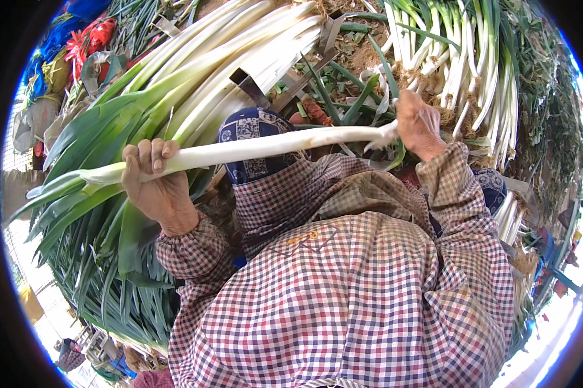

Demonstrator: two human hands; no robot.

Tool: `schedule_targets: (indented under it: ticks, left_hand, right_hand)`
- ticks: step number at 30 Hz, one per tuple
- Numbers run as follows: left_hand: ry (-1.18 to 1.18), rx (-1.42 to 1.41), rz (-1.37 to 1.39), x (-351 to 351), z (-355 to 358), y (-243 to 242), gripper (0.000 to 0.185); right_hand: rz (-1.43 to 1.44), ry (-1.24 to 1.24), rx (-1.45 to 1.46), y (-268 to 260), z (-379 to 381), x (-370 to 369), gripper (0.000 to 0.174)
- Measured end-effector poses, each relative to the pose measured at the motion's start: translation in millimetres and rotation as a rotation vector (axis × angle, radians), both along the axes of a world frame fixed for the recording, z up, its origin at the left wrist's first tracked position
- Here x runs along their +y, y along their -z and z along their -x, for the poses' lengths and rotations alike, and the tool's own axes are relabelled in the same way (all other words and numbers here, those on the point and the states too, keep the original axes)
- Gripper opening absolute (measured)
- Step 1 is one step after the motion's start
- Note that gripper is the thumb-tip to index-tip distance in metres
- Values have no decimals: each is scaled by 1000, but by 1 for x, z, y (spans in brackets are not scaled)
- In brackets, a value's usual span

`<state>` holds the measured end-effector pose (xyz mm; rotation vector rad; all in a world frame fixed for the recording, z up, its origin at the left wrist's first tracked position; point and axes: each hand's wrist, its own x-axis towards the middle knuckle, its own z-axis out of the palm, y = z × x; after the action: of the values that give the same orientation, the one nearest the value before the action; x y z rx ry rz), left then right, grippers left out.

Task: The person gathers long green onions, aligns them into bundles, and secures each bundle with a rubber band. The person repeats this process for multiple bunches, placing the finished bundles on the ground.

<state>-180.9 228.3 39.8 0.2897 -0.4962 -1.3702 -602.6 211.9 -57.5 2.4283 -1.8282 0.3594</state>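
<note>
A long green onion point(272, 145) lies across the view in front of me, its thick white stalk slightly bowed. My left hand point(155, 179) is wrapped around it where the white turns green, and its leaves hang past that hand to the left. At the ragged root end, my right hand point(420, 121) is closed on the tip; its fingertips are partly hidden. Beyond my left hand rests a pile of clean white-stalked green onions point(223, 63) between metal uprights point(247, 85). Onions with soil and roots point(451, 72) lie beyond my right hand.
Cut green pieces and loose leaves point(354, 92) litter the soil ahead. More green onion leaves point(102, 262) heap up at the left. Red plastic ties point(90, 41) and blue plastic point(53, 43) lie at the upper left. Withered leaves point(553, 121) are piled at the right.
</note>
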Motion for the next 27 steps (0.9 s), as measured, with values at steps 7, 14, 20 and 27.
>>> schedule_targets:
  ticks: [7,14,20,27]
  left_hand:
    - [-31,51,-82,0,-4,0,19]
    - [-108,51,-183,-4,3,-2,17]
    - [-138,-6,-220,2,4,-10,19]
    - [-168,-67,-270,4,-3,-13,22]
  right_hand:
    - [-346,402,393,3,86,8,27]
    - [-15,-210,-282,-66,-29,21,50]
    - [-3,-460,-947,-56,-84,7,20]
    - [293,-24,-243,-23,21,2,13]
